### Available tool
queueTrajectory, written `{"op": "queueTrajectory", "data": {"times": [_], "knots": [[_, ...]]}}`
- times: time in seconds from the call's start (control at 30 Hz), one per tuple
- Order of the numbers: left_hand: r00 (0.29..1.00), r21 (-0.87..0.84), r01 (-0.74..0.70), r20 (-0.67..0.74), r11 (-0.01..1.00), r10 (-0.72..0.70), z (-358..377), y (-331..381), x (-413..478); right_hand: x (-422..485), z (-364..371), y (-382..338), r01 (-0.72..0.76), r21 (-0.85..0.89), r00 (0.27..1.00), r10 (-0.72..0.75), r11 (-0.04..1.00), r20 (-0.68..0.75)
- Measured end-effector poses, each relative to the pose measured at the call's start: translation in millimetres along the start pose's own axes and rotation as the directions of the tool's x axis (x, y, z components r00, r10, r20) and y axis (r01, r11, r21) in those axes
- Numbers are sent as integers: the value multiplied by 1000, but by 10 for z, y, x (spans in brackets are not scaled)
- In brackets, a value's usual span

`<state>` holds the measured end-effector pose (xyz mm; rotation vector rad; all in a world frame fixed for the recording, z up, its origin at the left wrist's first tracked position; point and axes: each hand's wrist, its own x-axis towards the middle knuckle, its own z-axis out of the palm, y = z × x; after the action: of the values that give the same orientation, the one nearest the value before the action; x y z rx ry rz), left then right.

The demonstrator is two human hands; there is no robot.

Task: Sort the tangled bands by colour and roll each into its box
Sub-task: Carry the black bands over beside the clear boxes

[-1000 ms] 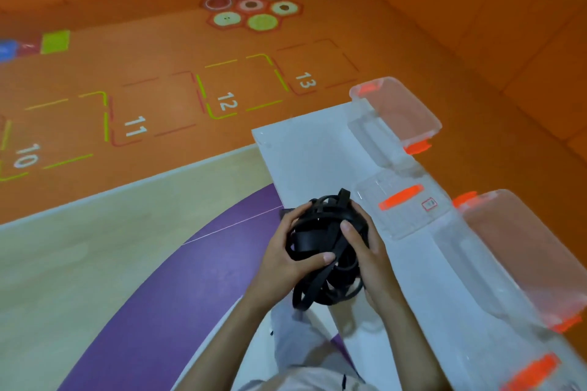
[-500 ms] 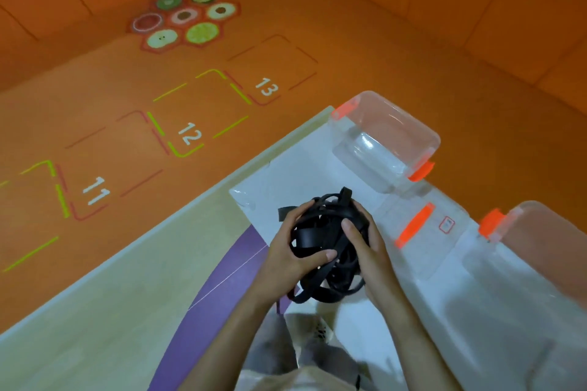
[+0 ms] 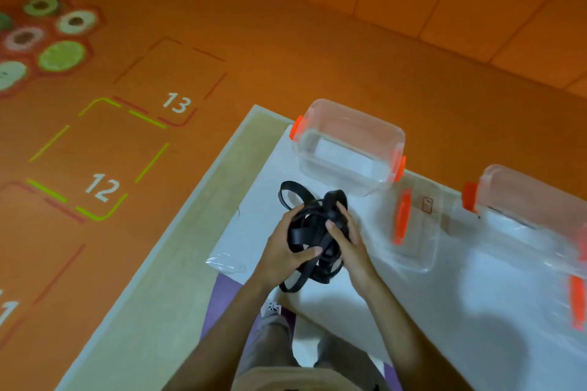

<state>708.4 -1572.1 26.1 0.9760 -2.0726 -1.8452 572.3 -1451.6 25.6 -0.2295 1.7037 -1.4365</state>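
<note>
A tangled clump of black bands (image 3: 309,233) sits between both hands, just above the white table (image 3: 444,289). My left hand (image 3: 286,246) grips its left side, thumb across the front. My right hand (image 3: 347,241) grips its right side with fingers curled over the top. One loop sticks out at the upper left, another hangs below. A clear box with orange clips (image 3: 349,149) stands open just beyond the clump. A second clear box (image 3: 536,209) stands at the right. Only black bands show.
A clear lid with an orange handle (image 3: 409,225) lies flat between the two boxes. A second lid's orange handle (image 3: 576,301) shows at the right edge. The table's left corner ends over a beige and purple mat; orange floor with numbered squares lies beyond.
The view has swung right and closer, so the boxes sit nearer the centre. A loop has sprung out at the clump's upper left. Both hands keep their grip.
</note>
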Motion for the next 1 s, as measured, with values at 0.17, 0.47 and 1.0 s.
{"op": "queueTrajectory", "data": {"times": [0.17, 0.47, 1.0], "knots": [[997, 282, 36, 57, 959, -54, -171, -430, 218, 138, 226, 360, -141, -66, 989, 137, 988, -64], [983, 711, 93, 45, 697, -177, -277, -633, 278, 125, 280, 555, -169, -587, 984, 101, 792, -146], [936, 834, -340, 345, 435, 71, -256, -541, 341, -333, 8, 471, -123, -853, 984, -47, 507, -170]]}}
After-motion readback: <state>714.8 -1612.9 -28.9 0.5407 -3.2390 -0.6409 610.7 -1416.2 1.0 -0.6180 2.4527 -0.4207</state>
